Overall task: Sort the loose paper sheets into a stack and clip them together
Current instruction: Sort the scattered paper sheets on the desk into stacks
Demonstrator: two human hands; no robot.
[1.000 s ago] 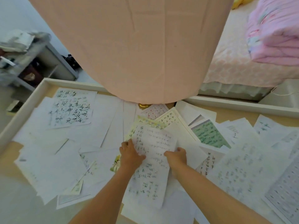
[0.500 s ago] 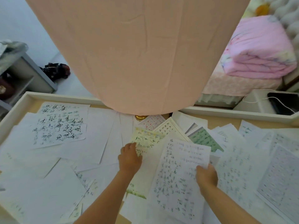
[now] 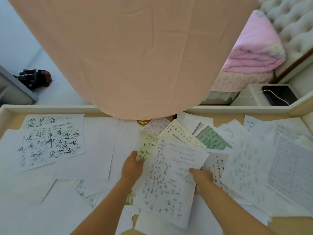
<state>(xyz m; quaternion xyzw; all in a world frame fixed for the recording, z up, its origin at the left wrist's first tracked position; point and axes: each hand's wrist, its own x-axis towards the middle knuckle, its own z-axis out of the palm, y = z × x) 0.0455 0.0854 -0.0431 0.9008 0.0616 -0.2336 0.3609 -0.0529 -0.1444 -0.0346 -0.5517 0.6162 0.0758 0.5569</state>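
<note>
Several loose paper sheets cover the wooden table (image 3: 286, 224). My right hand (image 3: 200, 177) grips the right edge of a white handwritten sheet (image 3: 169, 180) lying in the middle. My left hand (image 3: 133, 165) holds the lower edge of a pale yellow sheet (image 3: 146, 147) just left of it. A large sheet with bold black brush writing (image 3: 50, 139) lies at the far left, and a green printed sheet (image 3: 211, 139) lies behind the middle. No clip is visible.
A big peach fabric shade (image 3: 132, 53) hangs over the table's back middle above a gold base (image 3: 143, 122). The raised white rim (image 3: 50, 107) bounds the table. Behind right are a bed with a pink quilt (image 3: 255, 46) and a dark device (image 3: 279, 96).
My right hand has brought the white handwritten sheet back leftward toward my left hand. My left hand stays on the yellow sheet. The view has tilted up slightly.
</note>
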